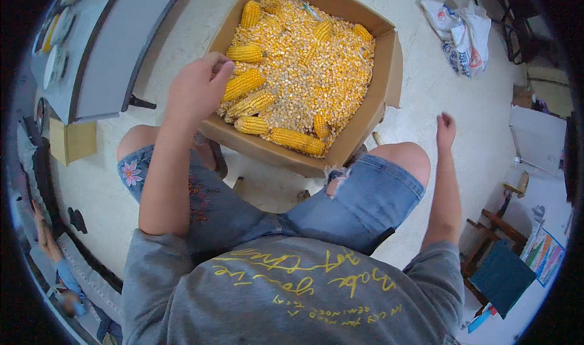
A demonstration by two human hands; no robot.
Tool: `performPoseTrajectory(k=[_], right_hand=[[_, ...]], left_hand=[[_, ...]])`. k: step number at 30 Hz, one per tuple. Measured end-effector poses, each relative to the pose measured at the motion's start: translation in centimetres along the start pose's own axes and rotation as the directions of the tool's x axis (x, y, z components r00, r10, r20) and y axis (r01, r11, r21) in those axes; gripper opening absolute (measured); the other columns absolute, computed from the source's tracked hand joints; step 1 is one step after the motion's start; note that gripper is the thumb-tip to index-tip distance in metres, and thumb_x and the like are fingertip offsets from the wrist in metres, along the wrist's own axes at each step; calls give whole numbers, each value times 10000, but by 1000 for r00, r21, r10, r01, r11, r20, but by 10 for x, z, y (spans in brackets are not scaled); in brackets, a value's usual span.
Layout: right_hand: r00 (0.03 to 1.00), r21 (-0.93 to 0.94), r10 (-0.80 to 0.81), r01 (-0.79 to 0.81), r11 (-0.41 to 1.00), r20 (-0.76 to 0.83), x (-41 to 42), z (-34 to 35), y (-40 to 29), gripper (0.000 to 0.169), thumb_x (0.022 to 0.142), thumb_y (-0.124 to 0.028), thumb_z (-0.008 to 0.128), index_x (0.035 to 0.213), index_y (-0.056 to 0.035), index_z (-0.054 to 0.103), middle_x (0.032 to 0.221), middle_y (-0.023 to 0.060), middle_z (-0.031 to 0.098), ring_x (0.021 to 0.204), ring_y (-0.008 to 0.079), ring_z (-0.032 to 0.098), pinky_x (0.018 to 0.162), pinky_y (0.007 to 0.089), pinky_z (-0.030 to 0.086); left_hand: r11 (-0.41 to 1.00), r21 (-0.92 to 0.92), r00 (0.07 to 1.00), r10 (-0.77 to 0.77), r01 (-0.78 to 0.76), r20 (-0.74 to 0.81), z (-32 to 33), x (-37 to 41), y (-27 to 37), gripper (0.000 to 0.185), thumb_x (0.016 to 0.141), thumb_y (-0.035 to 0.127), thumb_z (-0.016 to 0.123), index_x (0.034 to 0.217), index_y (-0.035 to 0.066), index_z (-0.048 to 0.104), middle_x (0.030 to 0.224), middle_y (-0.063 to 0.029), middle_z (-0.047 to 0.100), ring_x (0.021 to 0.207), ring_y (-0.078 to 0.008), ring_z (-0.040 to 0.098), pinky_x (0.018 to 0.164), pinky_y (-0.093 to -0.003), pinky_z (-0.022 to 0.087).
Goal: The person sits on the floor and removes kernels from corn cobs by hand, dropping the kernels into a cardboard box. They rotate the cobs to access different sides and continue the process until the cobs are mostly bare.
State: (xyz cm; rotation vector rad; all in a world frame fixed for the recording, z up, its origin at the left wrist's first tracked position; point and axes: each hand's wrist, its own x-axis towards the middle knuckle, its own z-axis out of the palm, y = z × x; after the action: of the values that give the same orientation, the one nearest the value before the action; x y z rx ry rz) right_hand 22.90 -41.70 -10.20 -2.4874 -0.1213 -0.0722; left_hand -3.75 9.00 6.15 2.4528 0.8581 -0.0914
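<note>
A cardboard box stands before me, filled with loose corn kernels. My left hand reaches over its left wall, thumb and forefinger bent close together. The fingertips are beside a yellow corn cob and just above another cob; whether they grip anything is hidden. Several more cobs lie along the left and near sides, such as a long cob by the near wall. A thin, pen-like object rests on the kernels at the far side. Out past my right knee, my right hand hangs with curled fingers, away from the box.
To the left is a grey-topped table with a dark edge, and a small yellowish box beneath its corner. White plastic bags lie on the floor at right. A wooden chair stands at lower right. Another person is at far left.
</note>
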Motion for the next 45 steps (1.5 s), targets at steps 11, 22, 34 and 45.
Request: performPoseTrajectory(k=[11,22,34,45], right_hand=[[238,155,-600,835,528,764,-84,241,-355,327,697,-198,590,973,-35,528,939,150,534,903,302,502,796,376,402],[79,85,-490,949,304,868,-137,331,-366,351,642,-253,611,896,-26,527,886,130,562,884,257,541,753,348,432],[455,467,-524,240,851,720,-124,126,-348,547,675,-248,686,1083,-12,408,916,78,516,781,155,536,668,281,442],[301,426,-313,-752,503,901,-146,31,-345,481,792,-297,550,1136,0,393,942,63,543,798,112,549,699,234,450]], left_hand=[[970,230,953,-145,84,265,-8,3,-57,413,797,397,418,974,44,537,922,-160,575,874,-303,543,740,-391,427],[975,166,953,-187,149,240,-11,5,-81,416,788,404,434,894,21,556,856,-197,574,828,-334,546,710,-409,428],[993,-8,898,-104,119,428,-14,17,-53,550,800,495,389,1039,16,517,899,-193,569,871,-333,534,761,-381,411],[470,96,464,883,-878,-74,1,-14,41,677,573,410,671,1120,78,449,1108,-152,458,1040,-305,432,938,-381,293]])
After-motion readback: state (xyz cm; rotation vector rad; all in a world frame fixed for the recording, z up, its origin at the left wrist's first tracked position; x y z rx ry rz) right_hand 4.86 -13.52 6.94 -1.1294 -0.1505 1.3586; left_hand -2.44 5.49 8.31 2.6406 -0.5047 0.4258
